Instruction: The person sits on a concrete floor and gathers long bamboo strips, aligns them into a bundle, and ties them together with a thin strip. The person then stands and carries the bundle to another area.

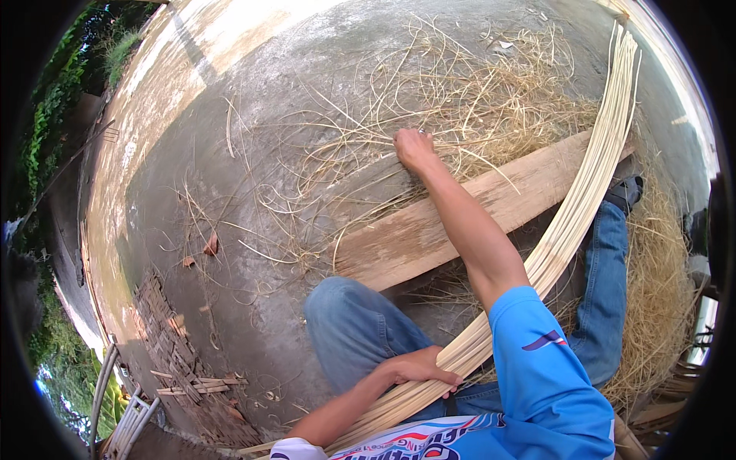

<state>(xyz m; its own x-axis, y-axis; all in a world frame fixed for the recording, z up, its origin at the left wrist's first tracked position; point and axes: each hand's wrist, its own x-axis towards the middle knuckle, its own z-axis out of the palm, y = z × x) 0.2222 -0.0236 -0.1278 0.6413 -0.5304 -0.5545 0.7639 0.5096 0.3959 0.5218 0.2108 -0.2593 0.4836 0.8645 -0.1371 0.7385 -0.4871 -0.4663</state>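
Closest to me, on the near side of the plank, sits a person in a bright blue shirt and blue jeans. The left grip, low and well back from the plank, is closed around a bundle of long pale strips, thumb laid over the top. That bundle sweeps up from the plank's near side, crosses over its right-hand part and runs on past it, the strips fanning slightly at the far tip.

One bent knee rises just short of the plank's left end; the other leg stretches toward its right end, where a dark-shod foot rests. A heap of dry, straw-like fibre spreads to the right of the plank.

The right arm reaches clean over the plank. The right grip is just past its far edge with the fingers curled down among loose strands; I can't tell whether it has hold of any.

Beyond the plank lies a tangle of curly yellowish shavings, thinning toward the left. Off the plank's left end are a brown dry leaf and, farther out, a worn piece of woven matting. Grey floor reaches past everything, sunlit at its outer edge, with greenery farthest left of the plank.
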